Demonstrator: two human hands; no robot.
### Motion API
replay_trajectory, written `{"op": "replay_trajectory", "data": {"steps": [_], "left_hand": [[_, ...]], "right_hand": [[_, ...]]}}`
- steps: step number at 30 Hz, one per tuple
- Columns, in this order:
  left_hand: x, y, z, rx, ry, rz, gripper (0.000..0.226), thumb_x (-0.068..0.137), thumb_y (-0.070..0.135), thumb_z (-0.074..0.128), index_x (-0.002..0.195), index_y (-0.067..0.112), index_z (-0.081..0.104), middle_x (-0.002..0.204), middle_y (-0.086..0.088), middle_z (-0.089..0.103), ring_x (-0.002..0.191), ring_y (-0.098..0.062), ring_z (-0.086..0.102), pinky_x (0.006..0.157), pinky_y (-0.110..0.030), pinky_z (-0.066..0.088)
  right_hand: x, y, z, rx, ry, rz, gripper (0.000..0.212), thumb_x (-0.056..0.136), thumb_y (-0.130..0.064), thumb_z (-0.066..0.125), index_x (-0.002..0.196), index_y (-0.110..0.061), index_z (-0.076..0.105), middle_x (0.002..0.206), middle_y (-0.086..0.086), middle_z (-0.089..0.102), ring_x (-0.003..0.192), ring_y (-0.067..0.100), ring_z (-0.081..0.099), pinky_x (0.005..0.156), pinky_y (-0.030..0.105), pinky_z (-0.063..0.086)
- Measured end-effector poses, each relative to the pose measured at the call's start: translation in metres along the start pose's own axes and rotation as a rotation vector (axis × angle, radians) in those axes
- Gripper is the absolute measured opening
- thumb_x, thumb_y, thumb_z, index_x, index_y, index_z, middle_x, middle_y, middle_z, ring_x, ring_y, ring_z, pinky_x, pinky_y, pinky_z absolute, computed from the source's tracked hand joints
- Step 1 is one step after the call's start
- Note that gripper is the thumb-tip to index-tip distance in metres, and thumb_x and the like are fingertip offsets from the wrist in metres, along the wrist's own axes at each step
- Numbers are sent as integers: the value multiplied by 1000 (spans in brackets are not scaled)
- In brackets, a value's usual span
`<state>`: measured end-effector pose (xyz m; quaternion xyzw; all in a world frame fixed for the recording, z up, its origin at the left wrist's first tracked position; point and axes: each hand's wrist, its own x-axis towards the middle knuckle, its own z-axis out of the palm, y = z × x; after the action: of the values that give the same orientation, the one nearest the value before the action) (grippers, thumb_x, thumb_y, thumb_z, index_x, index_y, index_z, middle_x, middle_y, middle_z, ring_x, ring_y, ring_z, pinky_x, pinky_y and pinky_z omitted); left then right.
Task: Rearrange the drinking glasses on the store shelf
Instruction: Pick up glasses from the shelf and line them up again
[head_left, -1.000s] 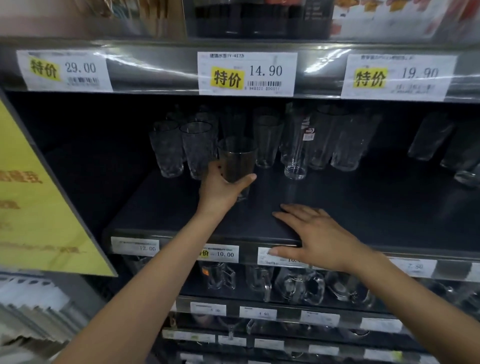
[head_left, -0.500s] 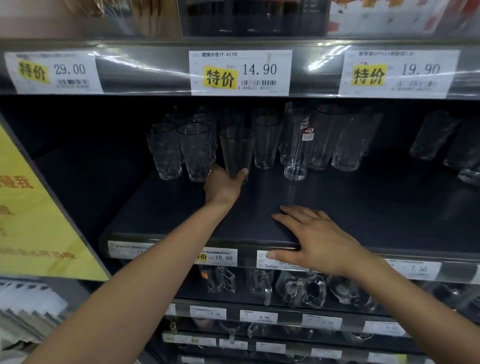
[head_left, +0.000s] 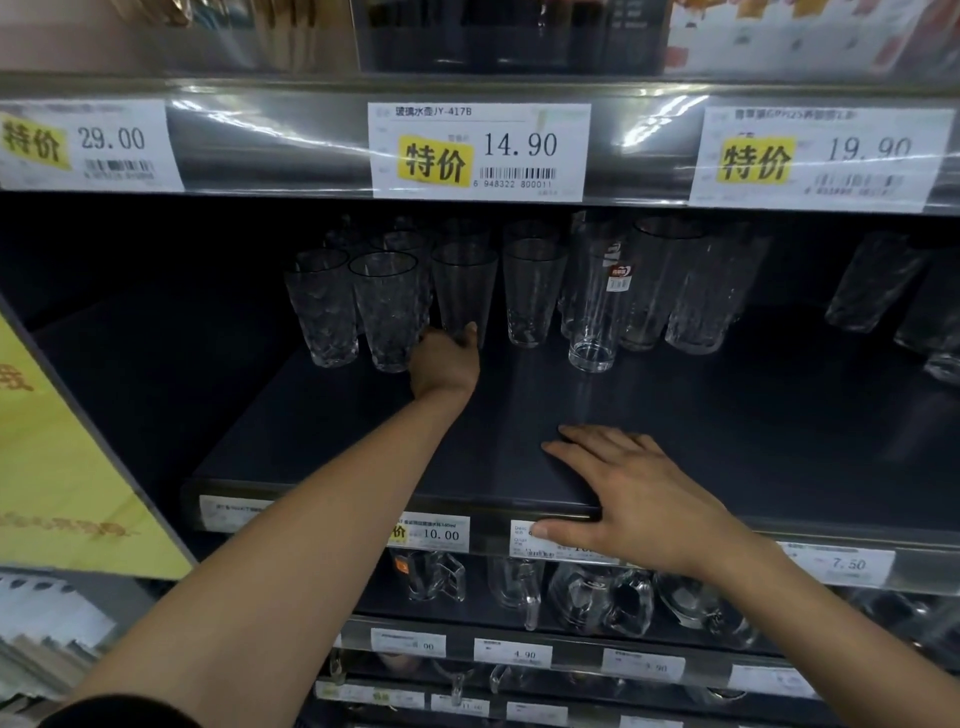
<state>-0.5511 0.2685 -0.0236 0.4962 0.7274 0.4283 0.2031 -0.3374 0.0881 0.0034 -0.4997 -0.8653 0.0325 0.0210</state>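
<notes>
While the smooth tapered glass (head_left: 464, 291) stands upright in the row at mid-depth on the dark shelf (head_left: 753, 415), long axis vertical and wide mouth up, the left hand (head_left: 445, 364) holds it low at the base. The thumb lies up its right side, and the other fingers are hidden round its left. The glass sits directly beyond that hand, so the left arm is plainly the nearer one. The right hand (head_left: 639, 499) lies flat with its fingers spread on the shelf's front edge, holding nothing, well apart from the glass.

Just left of the glass stands a textured glass (head_left: 387, 312), so close that contact cannot be ruled out, with a second textured glass (head_left: 321, 306) beyond it. To the right a plain glass (head_left: 532, 291) stands across a narrow gap, then a tall labelled glass (head_left: 597, 312). More glasses crowd behind. Any leftward or backward shift looks blocked, while the bare shelf towards the front probably offers the free path.
</notes>
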Motion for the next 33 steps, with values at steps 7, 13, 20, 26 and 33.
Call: {"op": "replay_trajectory", "data": {"steps": [7, 13, 20, 26, 33], "left_hand": [[7, 2, 6, 0, 6, -3, 69, 93, 64, 46, 97, -1, 68, 88, -18, 72, 77, -30, 71, 60, -28, 54], [10, 2, 11, 3, 60, 17, 68, 94, 61, 46, 93, -2, 69, 89, -19, 72, 81, -32, 70, 61, -28, 50], [10, 3, 12, 17, 91, 29, 63, 96, 57, 47, 92, -2, 68, 89, -19, 71, 82, -32, 69, 61, -30, 50], [9, 6, 11, 41, 105, 22, 62, 97, 56, 47, 93, -2, 70, 93, -19, 72, 87, -32, 69, 66, -32, 52], [10, 9, 10, 54, 91, -28, 64, 96, 60, 45, 94, 1, 70, 91, -18, 73, 83, -32, 71, 71, -40, 60]], "right_hand": [[0, 0, -1, 4, 8, -2, 93, 79, -87, 35, 155, -36, 20, 164, -10, 16, 149, 9, 12, 119, 30, 10], [-2, -1, -1, 16, 17, -7, 92, 79, -87, 35, 154, -35, 21, 164, -10, 17, 149, 8, 13, 118, 31, 10], [-2, -1, 0, 20, 15, -4, 93, 79, -87, 34, 155, -35, 20, 164, -10, 15, 149, 8, 12, 118, 30, 9], [-3, -2, 0, 16, 20, 0, 92, 80, -86, 35, 155, -34, 20, 164, -9, 15, 150, 8, 10, 119, 30, 9], [-2, -2, 1, 13, 23, 6, 92, 81, -86, 35, 155, -35, 20, 164, -9, 15, 150, 8, 10, 118, 29, 7]]}}
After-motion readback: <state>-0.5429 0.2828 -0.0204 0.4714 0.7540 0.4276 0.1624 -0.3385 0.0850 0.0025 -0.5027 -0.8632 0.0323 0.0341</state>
